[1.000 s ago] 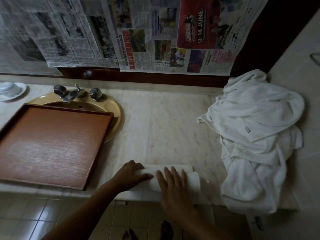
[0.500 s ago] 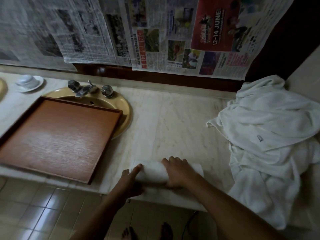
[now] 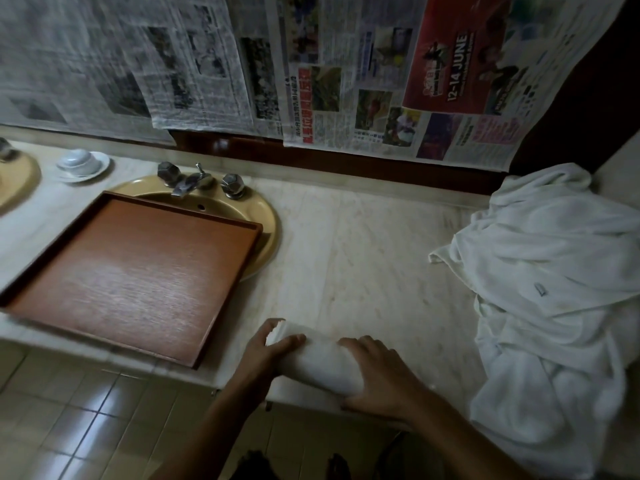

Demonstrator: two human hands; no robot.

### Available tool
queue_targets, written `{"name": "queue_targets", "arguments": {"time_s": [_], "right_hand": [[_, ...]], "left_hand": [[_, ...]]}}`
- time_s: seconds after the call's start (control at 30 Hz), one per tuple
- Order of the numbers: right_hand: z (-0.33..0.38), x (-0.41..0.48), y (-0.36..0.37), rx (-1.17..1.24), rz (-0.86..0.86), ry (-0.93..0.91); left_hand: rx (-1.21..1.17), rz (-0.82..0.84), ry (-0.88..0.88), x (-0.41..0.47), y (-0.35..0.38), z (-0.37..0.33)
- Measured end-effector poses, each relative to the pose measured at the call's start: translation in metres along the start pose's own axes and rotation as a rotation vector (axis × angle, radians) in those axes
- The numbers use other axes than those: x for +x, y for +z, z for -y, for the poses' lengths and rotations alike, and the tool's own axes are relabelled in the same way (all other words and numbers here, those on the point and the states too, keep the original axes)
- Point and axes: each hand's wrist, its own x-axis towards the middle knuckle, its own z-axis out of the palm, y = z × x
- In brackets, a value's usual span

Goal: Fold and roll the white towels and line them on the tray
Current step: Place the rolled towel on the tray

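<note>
A rolled white towel [image 3: 320, 362] lies at the front edge of the marble counter [image 3: 363, 258]. My left hand [image 3: 265, 353] grips its left end, thumb over the top. My right hand [image 3: 377, 375] curls round its right end. A flat strip of white towel shows just under the roll at the counter's edge. The brown wooden tray [image 3: 131, 271] lies to the left, partly over the sink, with nothing on it. A heap of loose white towels [image 3: 554, 289] covers the counter's right end.
A yellow sink [image 3: 256, 216] with a chrome tap [image 3: 188, 181] sits behind the tray. A white cup on a saucer [image 3: 81, 162] stands at the far left. Newspaper sheets [image 3: 311, 71] hang on the wall. Tiled floor lies below the counter.
The towel has gone from partly flat to a tight roll. My right hand went from flat on it to curled round its right end; my left hand now grips the left end.
</note>
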Motion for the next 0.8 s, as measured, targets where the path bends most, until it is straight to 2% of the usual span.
{"name": "queue_targets", "arguments": {"time_s": [0.2,0.43,0.63,0.8], "right_hand": [[0.020,0.010,-0.037,0.197,0.073,0.012],[0.134,0.078,-0.070,0.380,0.142,-0.107],[0.219,0.140,-0.074,0.455,0.123,-0.188],[0.260,0.183,-0.055,0.671,0.031,-0.068]], "left_hand": [[-0.036,0.099,0.125,0.011,-0.074,-0.060],[-0.083,0.215,0.205,0.020,-0.195,-0.135],[-0.116,0.180,0.222,0.031,-0.289,-0.172],[-0.180,0.093,0.164,0.048,-0.358,-0.176]]}}
